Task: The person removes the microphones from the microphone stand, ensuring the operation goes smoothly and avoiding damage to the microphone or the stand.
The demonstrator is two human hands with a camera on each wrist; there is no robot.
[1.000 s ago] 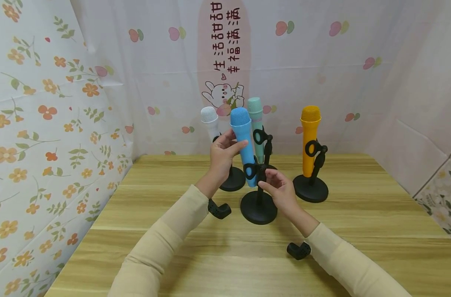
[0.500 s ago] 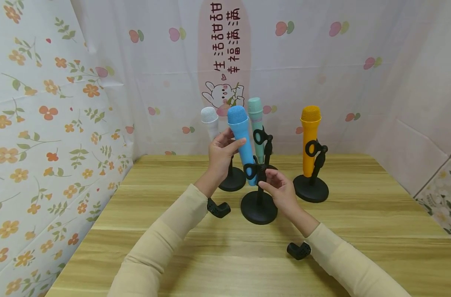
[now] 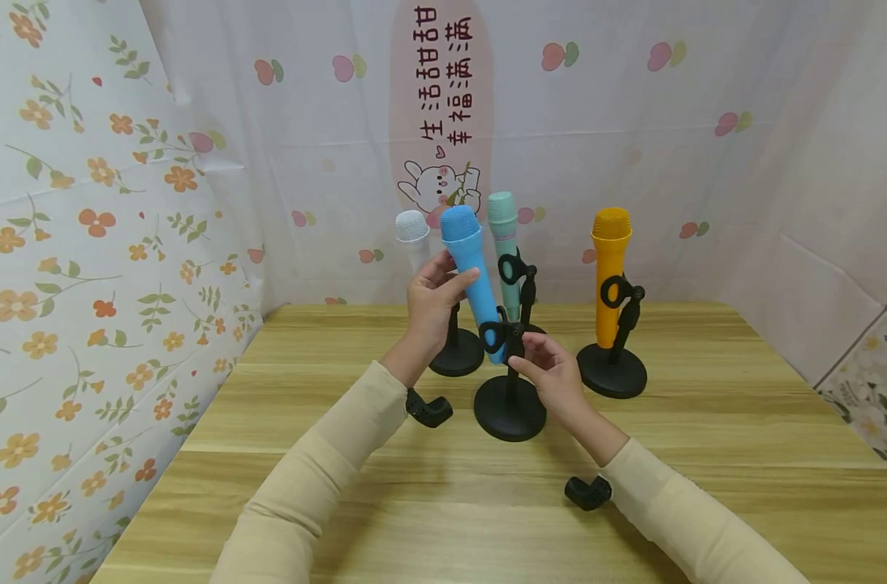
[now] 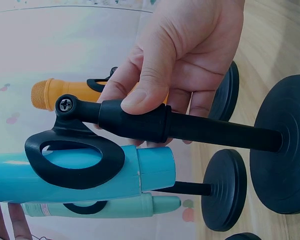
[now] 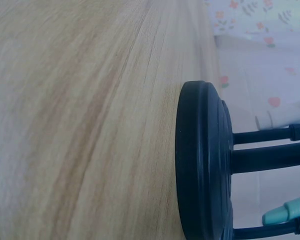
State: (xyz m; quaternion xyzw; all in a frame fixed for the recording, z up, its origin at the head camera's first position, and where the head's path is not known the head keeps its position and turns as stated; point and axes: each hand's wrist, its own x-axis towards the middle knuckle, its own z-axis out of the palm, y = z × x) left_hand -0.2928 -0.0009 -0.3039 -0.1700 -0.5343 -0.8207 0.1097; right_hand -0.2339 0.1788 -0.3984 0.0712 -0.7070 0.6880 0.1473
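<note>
My left hand (image 3: 430, 304) grips a blue microphone (image 3: 463, 243) around its upper body, thumb across the front. The microphone leans left, and its lower end passes through the black ring clip (image 4: 80, 180) of a desktop stand (image 3: 509, 418). Pinched between thumb and fingers of my right hand (image 3: 557, 377) is the stand's upper collar (image 4: 135, 120), just below the screw joint. The stand's round base (image 5: 202, 165) rests on the wooden table. In the left wrist view, fingertips of the left hand show under the blue microphone.
Behind stand a white microphone (image 3: 411, 227), partly hidden by the left hand, and a mint-green microphone (image 3: 503, 215), both on black stands. An orange microphone (image 3: 611, 251) is in its stand at right. Black angled pieces (image 3: 432, 412) lie near each forearm. Patterned cloth (image 3: 326, 178) hangs behind.
The blue microphone's head has swung left and slightly up, its lower end rising a little in the clip. My left hand has shifted left with it. My right hand and the stand stay put.
</note>
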